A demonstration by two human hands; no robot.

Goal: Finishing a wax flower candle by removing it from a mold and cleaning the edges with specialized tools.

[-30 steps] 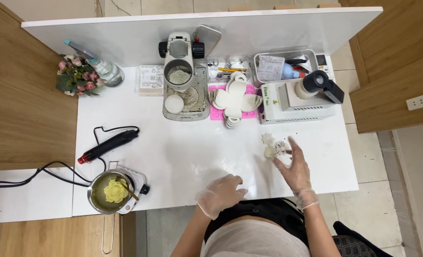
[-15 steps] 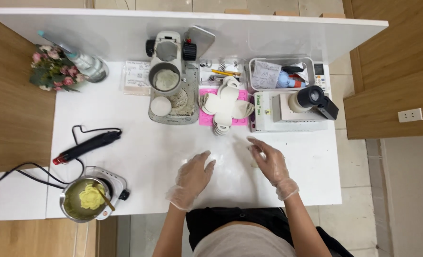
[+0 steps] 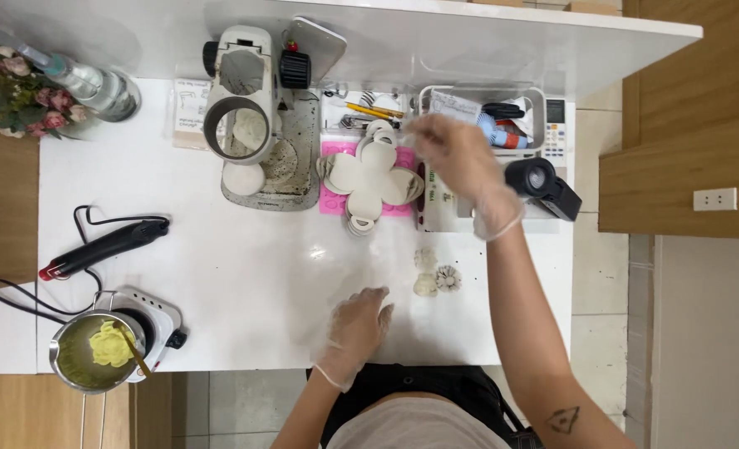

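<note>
My left hand, in a thin clear glove, rests flat on the white table near its front edge and holds nothing. My gloved right hand reaches far forward, over the right side of a stack of white flower-shaped moulds on a pink mat and next to a clear tray of tools. Its fingers are blurred, so I cannot tell whether they hold anything. Three small pale flower pieces lie on the table between the two hands.
A white machine with a round bowl stands on a metal tray at the back. A black-handled tool with a cord lies at left. A pot of yellow wax sits on a small hotplate at front left. Flowers and a black device flank the table.
My right hand has left the small flower pieces on the table and stretched forward to the moulds and tray. The left hand stays flat on the table.
</note>
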